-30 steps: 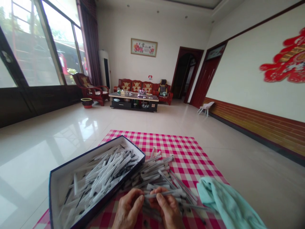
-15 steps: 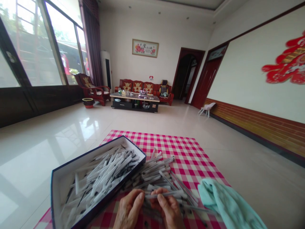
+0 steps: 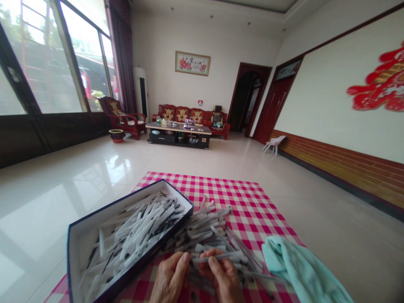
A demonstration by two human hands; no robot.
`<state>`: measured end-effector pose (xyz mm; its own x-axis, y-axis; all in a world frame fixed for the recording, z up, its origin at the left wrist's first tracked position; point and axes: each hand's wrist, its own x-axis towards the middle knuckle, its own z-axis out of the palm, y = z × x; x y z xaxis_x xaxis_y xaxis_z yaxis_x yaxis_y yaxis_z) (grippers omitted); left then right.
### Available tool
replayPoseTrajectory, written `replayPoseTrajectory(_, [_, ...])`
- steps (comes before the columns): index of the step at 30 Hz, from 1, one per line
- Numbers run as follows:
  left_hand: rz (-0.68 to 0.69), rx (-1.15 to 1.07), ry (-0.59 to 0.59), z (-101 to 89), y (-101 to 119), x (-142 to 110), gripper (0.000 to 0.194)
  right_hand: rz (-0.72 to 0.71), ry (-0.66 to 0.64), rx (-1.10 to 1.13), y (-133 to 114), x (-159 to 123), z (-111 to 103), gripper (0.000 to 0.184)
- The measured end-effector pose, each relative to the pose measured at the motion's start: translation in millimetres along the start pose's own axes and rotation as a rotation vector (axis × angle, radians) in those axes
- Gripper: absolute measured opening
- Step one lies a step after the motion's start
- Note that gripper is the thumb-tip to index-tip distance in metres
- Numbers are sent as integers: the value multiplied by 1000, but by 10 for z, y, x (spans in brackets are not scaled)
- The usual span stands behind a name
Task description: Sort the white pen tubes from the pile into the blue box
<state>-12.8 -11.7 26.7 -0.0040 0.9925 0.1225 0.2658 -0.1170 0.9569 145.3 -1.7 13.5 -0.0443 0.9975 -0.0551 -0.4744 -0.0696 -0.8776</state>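
Between the thumb and fingers of my right hand is a slim translucent pen barrel, lying nearly level. Its left end points at my left hand, whose thumb is pressed to the forefinger; whatever is in that pinch is hidden. Just beyond the hands spreads a loose pile of similar pen barrels, some with dark ends. To the left stands a shallow dark-blue box with a white inside. Many translucent tubes and thin black pieces lie in it at all angles.
A pink-and-white checked cloth covers the work surface. On its right edge lies a crumpled mint-green cloth. Farther off are a low coffee table, a red wooden sofa and a small chair.
My left thumb has shifted slightly, with its tip a little farther from the barrel's end. My right hand and the barrel have hardly moved.
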Motion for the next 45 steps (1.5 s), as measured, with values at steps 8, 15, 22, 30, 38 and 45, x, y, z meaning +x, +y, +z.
replayPoseTrajectory(8, [56, 16, -14, -11, 26, -18, 39, -14, 15, -13, -13, -16, 43, 24])
replayPoseTrajectory(15, [156, 229, 123, 1, -66, 15, 47, 0, 41, 2, -15, -11, 26, 24])
replayPoseTrajectory(22, [366, 506, 356, -353, 43, 93, 19, 11, 53, 50, -9, 3, 3, 24])
replayPoseTrajectory(30, [183, 1019, 621, -852, 12, 206, 28, 6, 37, 101, -8, 4, 7, 23])
replayPoseTrajectory(38, [513, 718, 316, -442, 121, 114, 20, 28, 45, 64, -23, 6, -6, 23])
replayPoseTrajectory(45, [581, 593, 73, -122, 115, 23, 15, 14, 6, 73, -34, 0, 9, 20])
